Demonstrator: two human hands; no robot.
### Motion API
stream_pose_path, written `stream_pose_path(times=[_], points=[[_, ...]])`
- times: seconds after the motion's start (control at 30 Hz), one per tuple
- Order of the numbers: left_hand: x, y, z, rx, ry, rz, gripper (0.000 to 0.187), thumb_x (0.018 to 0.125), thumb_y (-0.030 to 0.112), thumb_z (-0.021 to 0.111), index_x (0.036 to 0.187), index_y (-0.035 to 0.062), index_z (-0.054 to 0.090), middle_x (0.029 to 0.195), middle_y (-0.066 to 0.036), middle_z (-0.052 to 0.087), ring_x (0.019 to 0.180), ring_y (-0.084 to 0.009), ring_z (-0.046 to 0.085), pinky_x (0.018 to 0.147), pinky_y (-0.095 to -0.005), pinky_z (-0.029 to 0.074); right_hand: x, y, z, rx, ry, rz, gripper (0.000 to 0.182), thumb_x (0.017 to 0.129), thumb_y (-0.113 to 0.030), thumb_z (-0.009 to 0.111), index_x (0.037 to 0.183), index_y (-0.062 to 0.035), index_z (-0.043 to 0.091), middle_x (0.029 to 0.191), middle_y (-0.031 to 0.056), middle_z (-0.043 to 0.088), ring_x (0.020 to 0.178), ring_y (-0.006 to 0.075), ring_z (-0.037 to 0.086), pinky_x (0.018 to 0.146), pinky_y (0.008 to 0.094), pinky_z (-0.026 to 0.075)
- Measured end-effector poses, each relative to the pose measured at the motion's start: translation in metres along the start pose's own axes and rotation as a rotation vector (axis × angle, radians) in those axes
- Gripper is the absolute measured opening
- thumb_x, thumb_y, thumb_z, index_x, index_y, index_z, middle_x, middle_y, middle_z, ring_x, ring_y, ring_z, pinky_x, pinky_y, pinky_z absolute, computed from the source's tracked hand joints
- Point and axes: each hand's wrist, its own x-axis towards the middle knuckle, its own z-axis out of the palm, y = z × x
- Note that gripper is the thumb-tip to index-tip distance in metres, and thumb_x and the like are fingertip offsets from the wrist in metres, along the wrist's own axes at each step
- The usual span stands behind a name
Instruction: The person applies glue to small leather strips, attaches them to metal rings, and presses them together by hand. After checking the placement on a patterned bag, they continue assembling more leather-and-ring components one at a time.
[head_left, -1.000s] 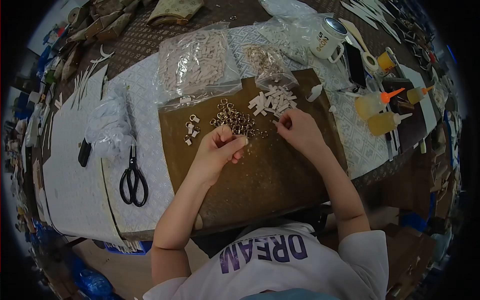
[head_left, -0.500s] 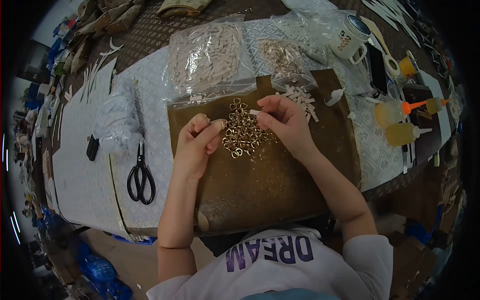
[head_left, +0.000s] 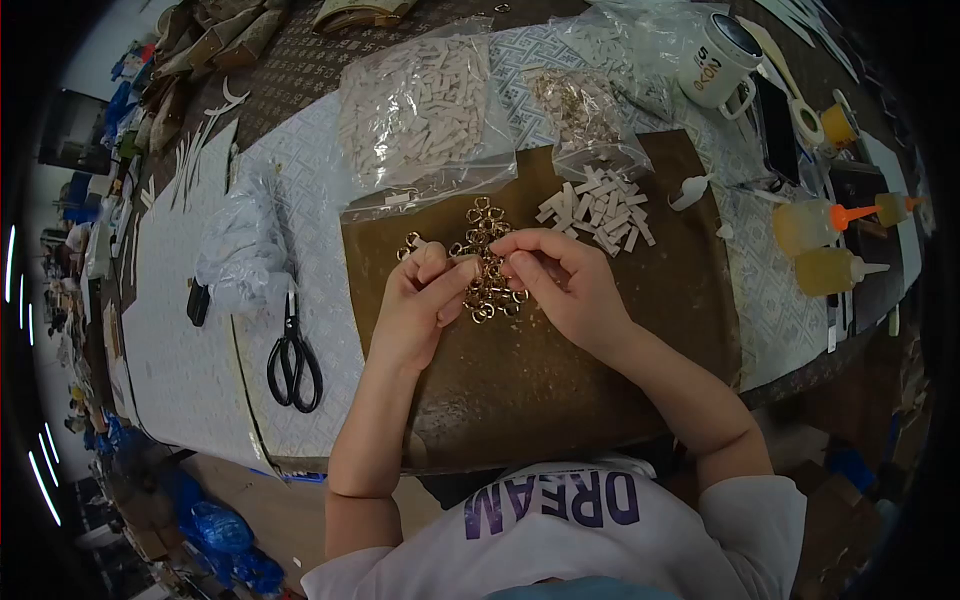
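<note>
Tan flr [head_left: 300,522], white strip lts [head_left: 44,488]

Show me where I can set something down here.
Bare: the brown mat between the forearms, and right of the white pieces; the pale covering left of the scissors. Crowded: the mat's far middle, with gold rings and both hands; far right, with mug, phone and squeeze bottles.

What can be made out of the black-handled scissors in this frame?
The scissors lie on the pale patterned cover, left of the brown mat. Two large black loops point towards the person; the narrow, metallic-looking blades point away, seemingly together. Their tips, by the clear plastic bag, cannot be made out. Neither the left hand nor the right hand touches them.
</note>
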Motion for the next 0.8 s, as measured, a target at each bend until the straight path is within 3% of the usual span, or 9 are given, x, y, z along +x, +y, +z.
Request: stream_pose_path(times=[0.8], points=[[-0.0024, -0.0064, -0.0020, 0.027, -0.021, 0.012, 0.044, 0.084, 0.002, 0.062, 0.061, 0.0166, 0.027, 0.065, 0.004, 0.049, 0.046, -0.0004, 0.029, 0.040, -0.0205, 0.018, 0.0011, 0.0052, 0.0045, 0.025, 0.003, 0.053, 0.019, 0.092, -0.004, 0.050, 0.108, 0.0008, 0.059, 0.093, 0.0026, 0.061, 0.082, 0.0071, 0.057, 0.075, 0.0210, 0.048]])
